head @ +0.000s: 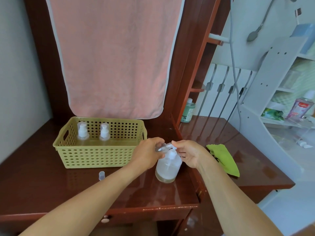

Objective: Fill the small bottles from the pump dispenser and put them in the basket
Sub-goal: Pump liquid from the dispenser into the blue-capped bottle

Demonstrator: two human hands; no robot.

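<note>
**Filling in progress:** A person's left hand (148, 155) curled round a small clear bottle (160, 148), holding it tilted at the top of the pump dispenser (167, 166). The dispenser stood on the dark wooden surface (42, 184), just right of the basket (95, 157). The right hand (189, 154) pinched a white ridged piece (170, 145) at the bottle's mouth, just above the pump head. Whether that piece was the bottle's own top could not be told.

To do the step well, the person would likely need to set the bottle's mouth squarely under the spout before any press. The bottle should be held steadier and nearer upright, and the pump worked in short strokes so nothing ran onto the glossy wood.

**The count:**
- **Small bottles:** three. One was in the left hand. Two stood upright with white pump tops in the basket's left half, the first bottle (83, 133) beside the second bottle (104, 133).
- **Dispenser and basket:** one of each.
- **Cap:** one loose clear cap (101, 175) lay on the surface in front of the basket.
- **Cloth:** one green cloth (225, 160) lay to the right.
- **Towel:** one pink towel (112, 57) hung behind.
</note>
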